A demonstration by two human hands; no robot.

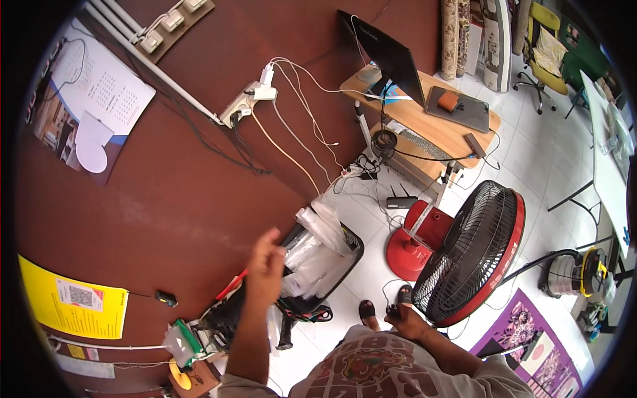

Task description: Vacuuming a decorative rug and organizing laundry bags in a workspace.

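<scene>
My left hand [267,266] is raised at the centre left, fingers spread a little and empty, in front of a black bin [354,248] filled with clear plastic bags [318,263]. Low at my front, my right hand [409,323] is closed around a small black object [393,312], perhaps a plug, with a thin cord near it. Just beyond that hand stands a red and black electric fan [473,253] on its round red base [405,256]. Against the brown wall, a power strip [236,110] carries several plugs and chargers, and white cables hang from it.
A wooden desk [477,142] holds a monitor [388,54] and a closed laptop [460,107]. Beneath it, a black router [401,202] lies among loose cables on the tiled floor. A vacuum cleaner [570,273] and a purple patterned mat [522,323] are on the right.
</scene>
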